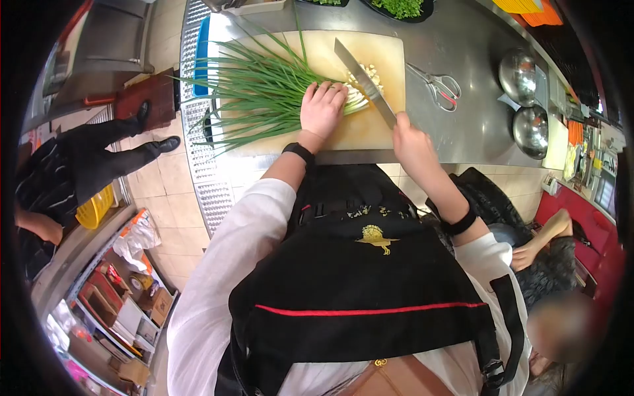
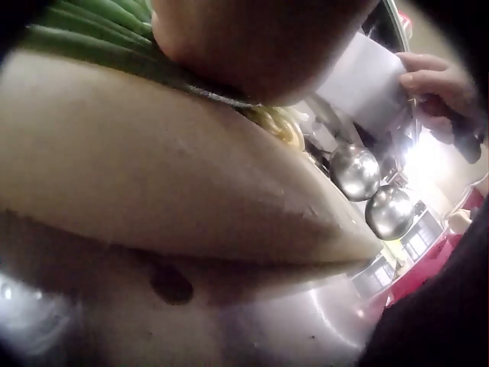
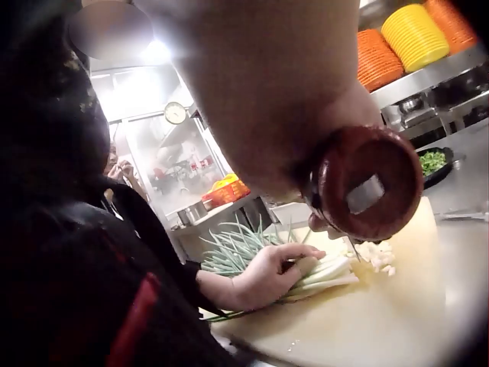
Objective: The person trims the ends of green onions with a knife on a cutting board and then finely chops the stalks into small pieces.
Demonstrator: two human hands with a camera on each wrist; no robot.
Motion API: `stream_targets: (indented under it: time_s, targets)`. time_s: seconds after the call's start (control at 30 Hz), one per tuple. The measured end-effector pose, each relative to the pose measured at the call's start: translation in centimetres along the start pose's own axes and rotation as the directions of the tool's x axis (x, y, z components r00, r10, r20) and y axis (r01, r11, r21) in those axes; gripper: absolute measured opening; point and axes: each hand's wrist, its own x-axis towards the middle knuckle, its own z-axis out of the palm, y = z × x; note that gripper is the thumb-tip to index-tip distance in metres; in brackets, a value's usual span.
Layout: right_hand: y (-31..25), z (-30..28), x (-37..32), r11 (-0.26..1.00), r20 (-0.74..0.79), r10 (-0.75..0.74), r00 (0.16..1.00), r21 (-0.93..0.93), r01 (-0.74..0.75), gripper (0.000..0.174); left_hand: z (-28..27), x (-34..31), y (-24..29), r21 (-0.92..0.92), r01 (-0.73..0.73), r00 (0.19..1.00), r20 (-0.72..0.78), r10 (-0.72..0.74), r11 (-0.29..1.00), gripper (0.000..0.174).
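A large bunch of spring onions lies across a pale cutting board, green tops to the left and white ends to the right. My left hand grips the bunch near the white ends, its fingers curled over the stalks. In my right hand is a cleaver, held by its round brown wooden handle. The blade stands just right of the cut ends, and its broad side shows in the left wrist view. Small chopped white pieces lie beside the blade on the board.
Scissors lie on the steel counter right of the board, with two shiny round metal pieces farther right. A dark bowl of chopped greens stands behind. Other people are at the left and right.
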Motion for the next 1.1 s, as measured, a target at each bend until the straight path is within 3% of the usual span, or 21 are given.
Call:
stream_targets:
  time_s: [0.17, 0.5, 0.9, 0.97, 1.1]
  targets:
    - [-0.1, -0.4, -1.4, 0.994, 0.125, 0.060, 0.990, -0.101, -0.048, 0.009, 0.3, 0.0, -0.1, 0.005, 0.009, 1.000, 0.025, -0.009, 1.000, 0.016]
    - [0.6, 0.9, -1.5, 0.998, 0.151, 0.048, 0.987, -0.054, -0.040, 0.011, -0.1, 0.0, 0.0, 0.091, 0.015, 0.996, 0.081, -0.023, 0.996, 0.019]
    - [0.6, 2.5, 0.8, 0.999, 0.230, 0.042, 0.972, -0.027, -0.036, 0.012, 0.1, -0.1, -0.1, 0.038, 0.007, 0.997, 0.083, -0.010, 0.999, 0.017]
    - [1.5, 5.8, 2.7, 1.000, 0.132, 0.027, 0.991, 0.004, -0.028, 0.013, -0.1, 0.0, 0.1, 0.031, 0.010, 0.996, 0.089, -0.013, 0.999, 0.017]
    - [0.9, 6.0, 3.4, 0.997, 0.107, 0.078, 0.991, -0.001, -0.078, 0.014, -0.2, 0.2, 0.0, 0.023, -0.001, 0.998, 0.056, 0.000, 1.000, 0.016]
